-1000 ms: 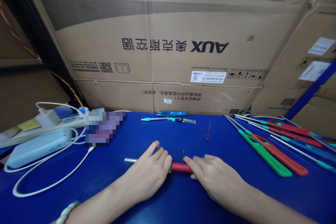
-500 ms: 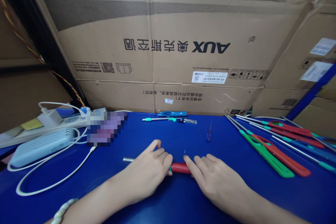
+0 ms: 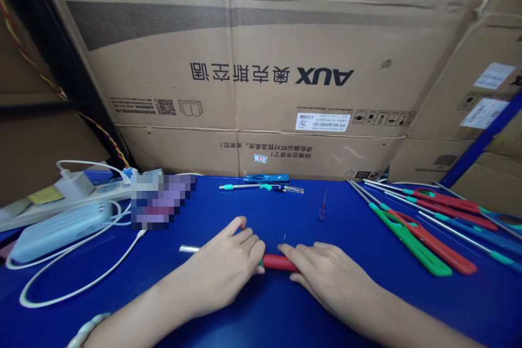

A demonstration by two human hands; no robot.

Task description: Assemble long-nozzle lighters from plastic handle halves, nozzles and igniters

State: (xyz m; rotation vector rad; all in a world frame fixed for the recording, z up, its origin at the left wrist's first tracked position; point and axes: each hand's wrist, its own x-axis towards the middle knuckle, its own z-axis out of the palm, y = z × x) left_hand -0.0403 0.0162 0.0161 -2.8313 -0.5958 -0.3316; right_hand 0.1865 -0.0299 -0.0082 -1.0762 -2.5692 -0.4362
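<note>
A long-necked lighter with a red handle (image 3: 279,262) lies crosswise between my two hands, just above the blue table. My left hand (image 3: 233,262) is wrapped round its green collar and metal tube; the tube's tip pokes out on the left. My right hand (image 3: 328,274) grips the other end of the handle, thumb below and fingers over the top, covering that end. Just past the right fingertips lies a tiny metal pin or screw (image 3: 284,236). A small screwdriver (image 3: 322,212) with a clear purplish handle rests farther back.
Several long-necked lighters, among them a green one (image 3: 420,247), lie at the right. Lighter parts, including a blue casing (image 3: 267,178), lie along the cardboard box (image 3: 228,103). At the left are a power bank (image 3: 61,231), white cables and a power strip (image 3: 110,191).
The lighter has shifted slightly left, and more of its tube tip shows. My right hand has closed further round the handle, its thumb now visible underneath. The camera view has shifted slightly.
</note>
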